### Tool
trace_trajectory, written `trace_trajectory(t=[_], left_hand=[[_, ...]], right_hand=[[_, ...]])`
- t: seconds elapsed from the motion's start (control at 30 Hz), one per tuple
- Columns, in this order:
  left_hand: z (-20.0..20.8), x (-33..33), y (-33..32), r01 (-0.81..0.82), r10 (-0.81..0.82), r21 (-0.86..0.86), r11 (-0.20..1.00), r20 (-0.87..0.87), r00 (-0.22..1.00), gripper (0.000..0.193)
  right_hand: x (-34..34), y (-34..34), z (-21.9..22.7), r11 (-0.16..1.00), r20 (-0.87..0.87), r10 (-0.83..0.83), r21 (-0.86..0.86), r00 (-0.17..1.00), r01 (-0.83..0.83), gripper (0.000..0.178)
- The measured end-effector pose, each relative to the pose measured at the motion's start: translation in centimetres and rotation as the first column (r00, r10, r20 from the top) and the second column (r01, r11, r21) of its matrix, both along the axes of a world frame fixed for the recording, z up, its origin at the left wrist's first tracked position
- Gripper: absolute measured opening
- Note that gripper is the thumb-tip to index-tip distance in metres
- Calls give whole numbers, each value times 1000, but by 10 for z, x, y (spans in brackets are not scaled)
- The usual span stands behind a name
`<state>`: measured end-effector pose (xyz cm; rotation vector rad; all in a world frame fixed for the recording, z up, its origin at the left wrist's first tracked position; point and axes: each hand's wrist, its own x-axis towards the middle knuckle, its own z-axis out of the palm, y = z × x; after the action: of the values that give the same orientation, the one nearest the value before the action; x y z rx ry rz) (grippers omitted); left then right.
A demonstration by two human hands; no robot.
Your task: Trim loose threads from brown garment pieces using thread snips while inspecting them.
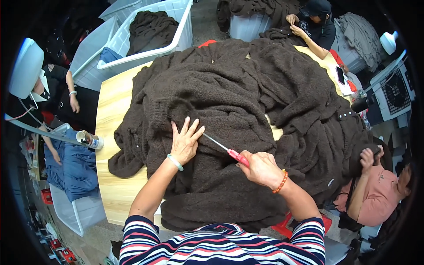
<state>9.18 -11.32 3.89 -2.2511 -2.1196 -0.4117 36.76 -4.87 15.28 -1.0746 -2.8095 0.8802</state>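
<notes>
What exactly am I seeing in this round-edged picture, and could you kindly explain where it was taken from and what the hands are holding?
There is no machine here: these are a person's own bare hands. The single picture comes from a wide fisheye camera worn on that person's head, looking down, so straight edges bend near its rim. Thick piles of dark brown knitwear cover most of a pale wooden table. The left hand lies on the knitwear with its fingers spread. The right hand grips the red handle of a thin metal tool, whose shaft points toward the left hand. Other people sit nearby, including one in a pink shirt.
</notes>
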Motion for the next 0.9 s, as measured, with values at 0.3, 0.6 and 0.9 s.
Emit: trace_trajectory(t=[0.3, 0.6, 0.9], left_hand=[[17, -10, -9, 33, -30, -62, 998, 47, 998, 54], [60, -29, 27, -133, 66, 153, 979, 378, 923, 42], [42, -76, 60, -126, 191, -181, 975, 404, 895, 18]], right_hand=[[14, -4, 0, 999, -50, -12, -52, 999, 9, 21], [1, -6, -12, 1000, -141, -6, -26, 990, 3, 18], [-23, 5, -11, 1000, -59, 4, -10, 998, -5, 19]])
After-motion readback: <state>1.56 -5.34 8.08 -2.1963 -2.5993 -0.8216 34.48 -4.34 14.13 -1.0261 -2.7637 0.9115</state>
